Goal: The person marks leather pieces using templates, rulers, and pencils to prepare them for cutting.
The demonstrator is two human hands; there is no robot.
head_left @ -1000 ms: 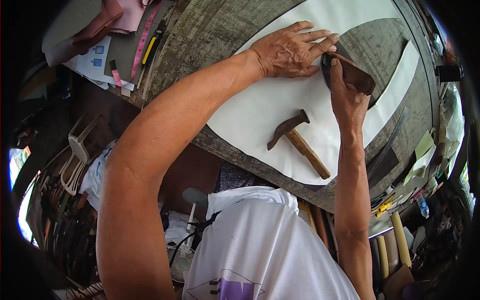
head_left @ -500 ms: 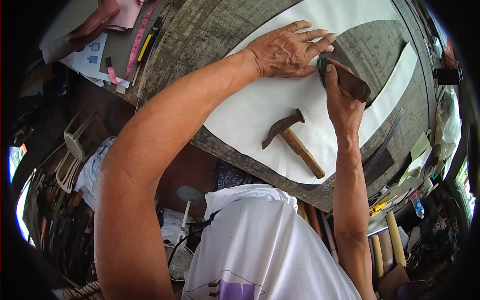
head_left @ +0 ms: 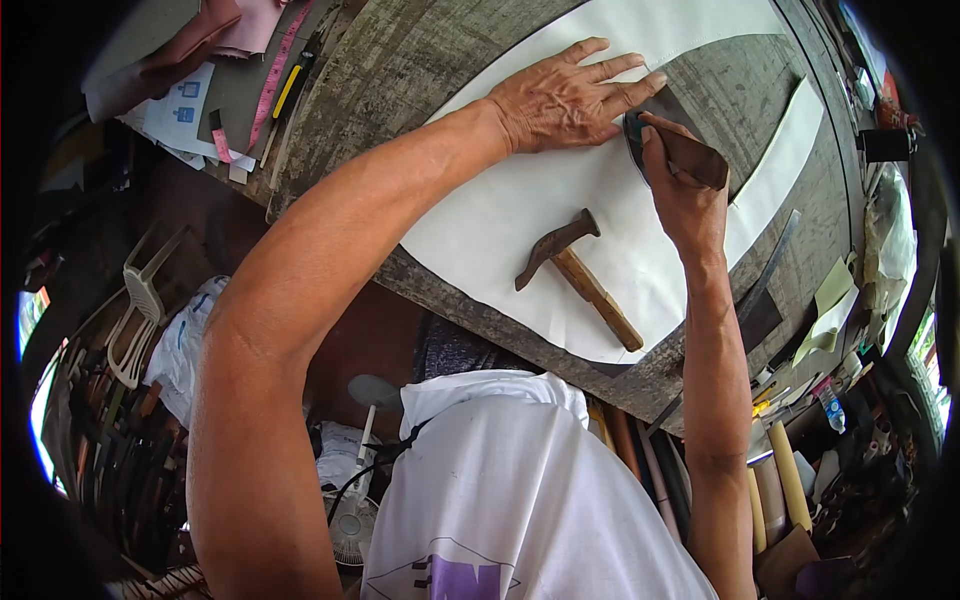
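Observation:
My left hand (head_left: 565,102) lies flat with fingers spread on a large curved white sheet (head_left: 480,230), its fingertips at the sheet's inner cut edge. Just right of those fingers, my right hand (head_left: 685,205) is closed round a brown, block-like tool (head_left: 695,158). The tool has a dark, rounded front edge resting by the sheet's border; its exact kind is partly hidden by my fingers. Nearer my body, a hammer (head_left: 590,280) with a wooden handle and a dark metal head rests on the sheet. A dark flat piece (head_left: 675,105) shows beneath the sheet's edge.
The worn wooden table (head_left: 400,80) carries a pink tape measure (head_left: 272,90), a yellow cutter (head_left: 290,90) and papers (head_left: 180,112) at the left. A dark curved strip (head_left: 770,262) lies right of my forearm. Rolls of material (head_left: 790,475) stand below right.
The view has shifted slightly, moving the table and hammer a little left and up. My right hand and its tool have turned slightly. My left hand stays flat on the sheet.

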